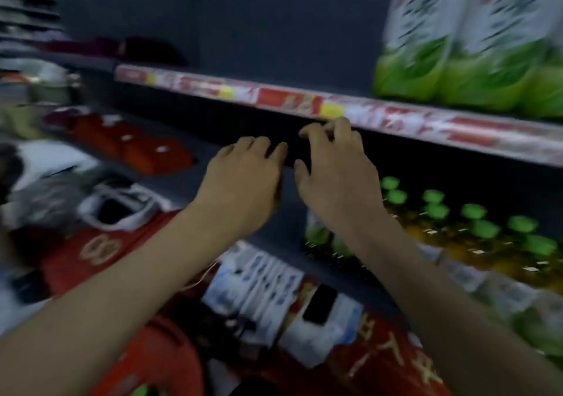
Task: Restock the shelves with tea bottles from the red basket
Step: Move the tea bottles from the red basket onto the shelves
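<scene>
Both forearms reach forward side by side, backs of the hands up. The left hand [243, 182] is relaxed, its fingers bent slightly forward, and holds nothing. The right hand [338, 179] sits just beside it and a little higher, its fingers loosely curled and also holding nothing. Its fingertips [341, 123] lie at the lower edge of the price strip [289, 101]; contact cannot be confirmed.

The frame is heavily blurred. The shelving is dark grey with a dark back panel [243, 14]. Red packs [137, 148] lie on the lower shelf [189, 182] to the left.

Tea bottles [475, 231] stand in rows on the lower shelf, right of the right hand. They have green caps and amber contents. At least 2 big bottles [457, 39] with white-and-green labels stand on the shelf above.
</scene>
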Available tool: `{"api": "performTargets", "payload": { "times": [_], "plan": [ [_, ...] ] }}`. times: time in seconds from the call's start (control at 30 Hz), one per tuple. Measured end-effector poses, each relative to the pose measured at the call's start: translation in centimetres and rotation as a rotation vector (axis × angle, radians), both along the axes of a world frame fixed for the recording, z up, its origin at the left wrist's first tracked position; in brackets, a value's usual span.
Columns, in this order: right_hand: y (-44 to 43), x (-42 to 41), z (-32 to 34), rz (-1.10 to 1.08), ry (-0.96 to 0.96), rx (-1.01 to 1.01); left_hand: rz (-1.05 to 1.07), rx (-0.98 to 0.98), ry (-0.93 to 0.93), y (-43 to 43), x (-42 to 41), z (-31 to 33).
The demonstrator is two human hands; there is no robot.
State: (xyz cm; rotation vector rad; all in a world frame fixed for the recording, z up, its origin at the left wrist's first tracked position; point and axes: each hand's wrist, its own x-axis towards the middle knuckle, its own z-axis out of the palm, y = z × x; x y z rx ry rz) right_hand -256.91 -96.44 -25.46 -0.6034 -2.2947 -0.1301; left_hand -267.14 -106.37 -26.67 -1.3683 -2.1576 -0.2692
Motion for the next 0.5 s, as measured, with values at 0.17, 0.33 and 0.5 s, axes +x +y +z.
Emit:
{"api": "performTargets", "payload": {
  "times": [0.17, 0.33, 0.5],
  "plan": [
    [-5.9, -6.8, -10.2, 0.151, -0.279, -0.169, 0.31, -0.174, -0.208, -11.0, -4.3, -11.9],
    [-12.2, -11.4, -20.9, 0.322, -0.589, -0.429, 0.588, -0.348, -0.609, -22.9, -7.2, -25.2],
    [-18.6, -13.7, -29.8, 0.37, -0.901, -0.575, 0.73, -0.372, -0.983, -29.4, -7.1, -35.1]
  ]
}}
